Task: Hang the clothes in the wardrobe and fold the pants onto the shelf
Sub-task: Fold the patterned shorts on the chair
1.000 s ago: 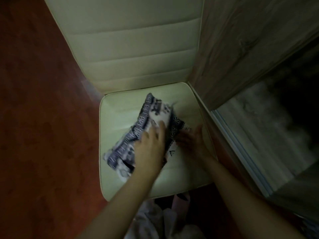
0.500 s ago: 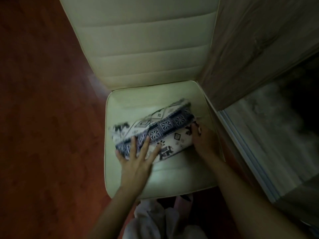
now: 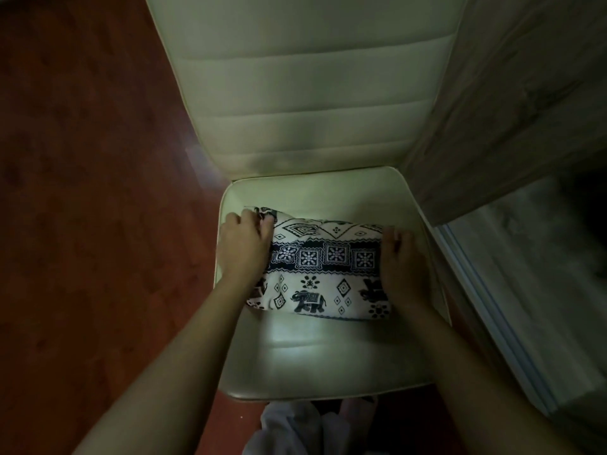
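Folded pants [image 3: 323, 267] in a white and dark blue elephant print lie as a flat rectangle on the cream seat of a chair [image 3: 315, 353]. My left hand [image 3: 244, 247] grips the bundle's left end, fingers curled over the far corner. My right hand [image 3: 399, 261] holds the right end, fingers curled round that edge. Both forearms reach in from the bottom of the view.
The chair's padded backrest [image 3: 305, 87] rises behind the seat. A wooden wardrobe panel [image 3: 512, 103] stands right of the chair, with its sliding track [image 3: 486, 310] and dim interior beyond. Pale clothes [image 3: 295, 428] lie on the red-brown floor [image 3: 92, 192] below the seat.
The pants went from a loose diagonal bundle to a neat flat rectangle. My left hand shifted from pressing on top to its left end, and my right hand took the right end.
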Available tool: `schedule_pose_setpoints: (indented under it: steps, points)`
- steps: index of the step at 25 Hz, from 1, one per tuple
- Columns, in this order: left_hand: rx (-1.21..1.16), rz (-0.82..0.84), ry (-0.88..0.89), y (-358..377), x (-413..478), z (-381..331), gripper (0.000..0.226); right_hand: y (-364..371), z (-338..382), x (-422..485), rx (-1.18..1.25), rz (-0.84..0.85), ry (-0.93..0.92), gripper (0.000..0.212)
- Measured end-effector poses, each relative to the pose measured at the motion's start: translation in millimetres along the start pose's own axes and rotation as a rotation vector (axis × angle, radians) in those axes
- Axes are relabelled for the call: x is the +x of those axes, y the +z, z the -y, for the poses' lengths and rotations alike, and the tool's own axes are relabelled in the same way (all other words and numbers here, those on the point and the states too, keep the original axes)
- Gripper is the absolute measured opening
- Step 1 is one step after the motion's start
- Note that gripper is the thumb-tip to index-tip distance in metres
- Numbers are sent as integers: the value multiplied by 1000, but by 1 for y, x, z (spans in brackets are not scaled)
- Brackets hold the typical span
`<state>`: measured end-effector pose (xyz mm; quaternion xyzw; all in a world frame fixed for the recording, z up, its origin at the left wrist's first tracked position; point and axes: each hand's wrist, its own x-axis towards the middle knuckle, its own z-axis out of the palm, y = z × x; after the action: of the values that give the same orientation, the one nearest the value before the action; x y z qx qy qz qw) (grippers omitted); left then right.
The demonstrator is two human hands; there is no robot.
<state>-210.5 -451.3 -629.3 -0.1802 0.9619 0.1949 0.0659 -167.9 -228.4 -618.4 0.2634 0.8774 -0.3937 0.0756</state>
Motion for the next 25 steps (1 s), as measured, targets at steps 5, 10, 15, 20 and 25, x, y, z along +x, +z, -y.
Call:
schedule_pose_setpoints:
  steps: [5, 10, 15, 20, 25]
  points:
    - [270, -94, 291, 7, 14, 1, 11, 2, -15, 14, -66, -60, -195, 25]
    - [117, -206, 355, 7, 10, -15, 17, 7, -12, 17, -86, -51, -179, 18]
    - [-24, -102, -168, 3, 24, 13, 25, -4, -22, 29, -88, -93, -39, 26]
    - [-142, -153, -136, 4, -13, 21, 43, -1, -20, 8, 32, -114, -1, 33]
    - [-112, -53, -137, 26, -75, 29, 38, 20, -37, -34, -25, -63, 39, 40]
